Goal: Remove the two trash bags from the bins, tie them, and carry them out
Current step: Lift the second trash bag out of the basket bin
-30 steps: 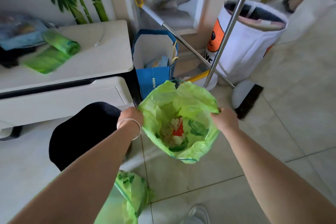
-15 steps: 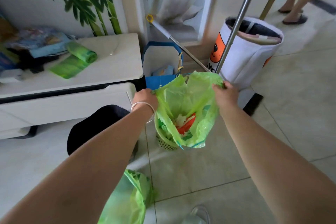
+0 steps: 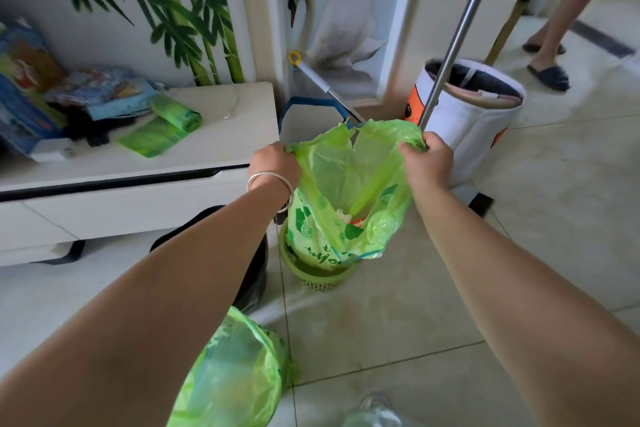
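Note:
A green trash bag with scraps inside hangs partly lifted out of a small green perforated bin on the floor. My left hand, with a silver bangle on its wrist, grips the bag's left rim. My right hand grips the right rim, and the mouth is stretched open between them. A second green trash bag lies on the floor near my feet, under my left forearm. A black bin stands left of the green one, mostly hidden by my arm.
A low white cabinet on the left carries a roll of green bags and clutter. Behind the bin are a blue paper bag, a metal pole and a white fabric basket. A person's legs stand at the top right.
Both hands have pulled the bag's rim upward and apart, drawing the bag higher out of the green bin. The view has tilted up towards the wall.

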